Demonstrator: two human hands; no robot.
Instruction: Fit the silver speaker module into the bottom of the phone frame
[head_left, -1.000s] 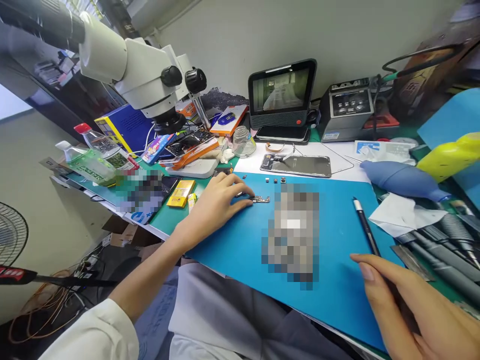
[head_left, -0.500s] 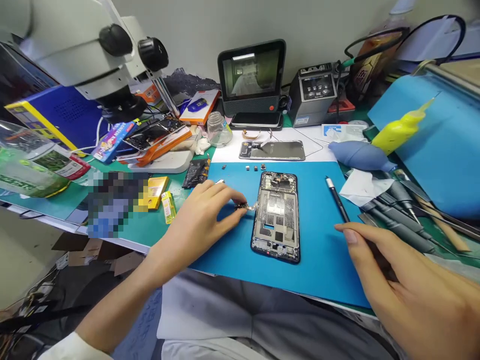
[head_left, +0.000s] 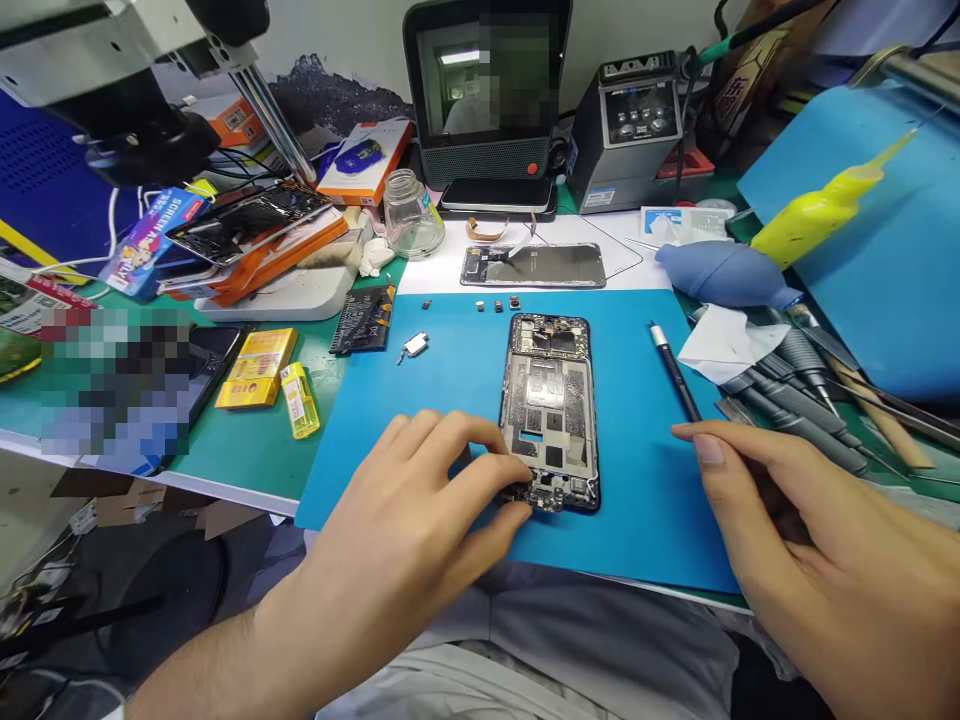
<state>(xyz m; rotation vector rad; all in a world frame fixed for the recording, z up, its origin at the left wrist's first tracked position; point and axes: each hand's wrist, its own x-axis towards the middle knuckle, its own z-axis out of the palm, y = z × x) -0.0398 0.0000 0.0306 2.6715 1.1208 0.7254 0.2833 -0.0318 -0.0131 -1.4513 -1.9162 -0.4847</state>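
My left hand (head_left: 427,510) pinches a small circuit board (head_left: 550,497) between thumb and fingers, at the lower end of an opened phone (head_left: 553,410). The part of the board under my fingertips is hidden. The phone lies on the blue mat (head_left: 630,540) with its inner frame and upper electronics bare. My right hand (head_left: 817,550) is closed around a slim black pen-like tool (head_left: 675,375), its silver end pointing away from me. To the left of the phone lies a small silver part (head_left: 415,346), and several tiny parts (head_left: 497,306) sit in a row behind it.
A detached phone screen (head_left: 534,265) rests on white paper at the back. Left are a black battery (head_left: 365,320), yellow box (head_left: 257,368) and lighter (head_left: 300,400). Tweezers and grey-handled tools (head_left: 795,415), a blue air blower (head_left: 724,278) and a yellow bottle (head_left: 814,215) crowd the right.
My left hand has carried the small board from beside the phone's left edge to its lower end. The silver part is now uncovered. My right hand keeps its grip; the view has tilted down.
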